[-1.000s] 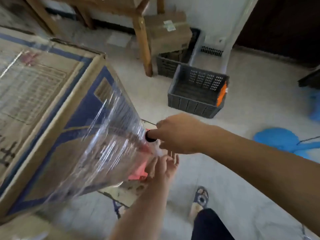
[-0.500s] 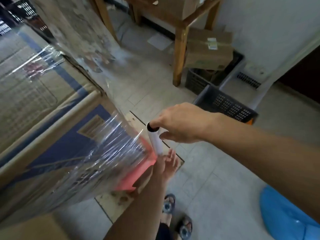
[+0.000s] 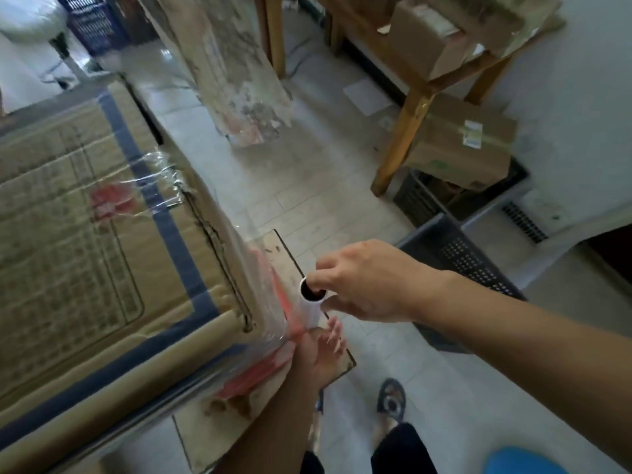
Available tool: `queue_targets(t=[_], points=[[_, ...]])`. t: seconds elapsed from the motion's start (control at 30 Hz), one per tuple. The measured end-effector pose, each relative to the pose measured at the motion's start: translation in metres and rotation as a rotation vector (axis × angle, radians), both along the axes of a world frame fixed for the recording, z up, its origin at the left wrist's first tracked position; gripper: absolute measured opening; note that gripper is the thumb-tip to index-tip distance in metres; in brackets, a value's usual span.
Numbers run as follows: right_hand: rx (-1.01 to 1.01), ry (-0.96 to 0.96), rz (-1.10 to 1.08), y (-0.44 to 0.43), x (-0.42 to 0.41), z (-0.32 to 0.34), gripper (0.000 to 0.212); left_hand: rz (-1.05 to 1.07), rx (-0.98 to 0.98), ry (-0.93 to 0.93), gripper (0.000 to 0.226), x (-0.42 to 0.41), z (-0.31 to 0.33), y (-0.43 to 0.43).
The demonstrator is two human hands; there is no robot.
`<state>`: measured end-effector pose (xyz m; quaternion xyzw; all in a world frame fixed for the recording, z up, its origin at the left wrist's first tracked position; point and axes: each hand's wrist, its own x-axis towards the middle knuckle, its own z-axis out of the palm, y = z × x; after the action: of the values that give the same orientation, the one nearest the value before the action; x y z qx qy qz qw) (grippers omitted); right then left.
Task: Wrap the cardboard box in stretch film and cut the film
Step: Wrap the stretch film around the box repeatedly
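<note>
Clear stretch film (image 3: 270, 302) runs taut from the near corner of the cardboard box (image 3: 102, 268) to a white roll (image 3: 312, 307) standing upright just right of that corner. The right hand (image 3: 369, 282) pinches the roll's top rim; the left hand (image 3: 325, 347), fingers spread, seems to prop its lower end, though blur hides the contact. The box lies left of both hands. Open floor (image 3: 325, 200) beyond the corner leaves room to carry the roll onward
</note>
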<state>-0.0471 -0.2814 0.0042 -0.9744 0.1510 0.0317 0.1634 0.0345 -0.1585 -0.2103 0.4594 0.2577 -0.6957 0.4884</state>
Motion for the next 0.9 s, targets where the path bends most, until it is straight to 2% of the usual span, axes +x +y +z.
queue_targets(t=[0.03, 0.1, 0.17, 0.27, 0.37, 0.47, 0.57, 0.67, 0.77, 0.9], points=[[0.001, -0.010, 0.035, -0.005, 0.002, 0.000, 0.030, 0.040, 0.020, 0.006, 0.025, -0.002, -0.003, -0.002], [0.014, -0.034, 0.107, -0.016, 0.006, -0.001, 0.027, 0.054, 0.026, 0.009, 0.047, -0.004, -0.008, 0.001], [0.015, -0.056, 0.191, -0.026, 0.012, -0.002, 0.024, 0.029, 0.008, 0.012, 0.053, -0.005, 0.001, 0.003], [0.036, -0.095, 0.333, -0.041, 0.025, -0.006, 0.022, -0.250, 0.144, -0.386, 0.033, -0.007, 0.023, -0.003], [0.060, -0.128, 0.477, -0.056, 0.039, -0.008, 0.022, -0.222, 0.210, -0.622, 0.031, -0.009, 0.039, -0.006], [0.060, -0.119, 0.612, -0.063, 0.049, -0.005, 0.020, -0.158, 0.227, -0.781, 0.035, -0.018, 0.056, -0.013], [0.039, -0.163, 0.710, -0.069, 0.057, 0.000, 0.016, -0.333, 0.294, -1.148, 0.032, -0.036, 0.080, -0.024], [0.054, -0.182, 0.764, -0.071, 0.063, 0.006, 0.015, -0.253, 0.318, -1.394, 0.022, -0.051, 0.107, -0.016], [0.053, -0.194, 0.773, -0.075, 0.066, 0.006, 0.016, -0.108, 0.380, -1.543, 0.035, -0.059, 0.130, -0.006], [0.070, -0.163, 0.750, -0.079, 0.064, 0.000, 0.016, -0.036, 0.290, -1.632, 0.057, -0.067, 0.142, -0.020]])
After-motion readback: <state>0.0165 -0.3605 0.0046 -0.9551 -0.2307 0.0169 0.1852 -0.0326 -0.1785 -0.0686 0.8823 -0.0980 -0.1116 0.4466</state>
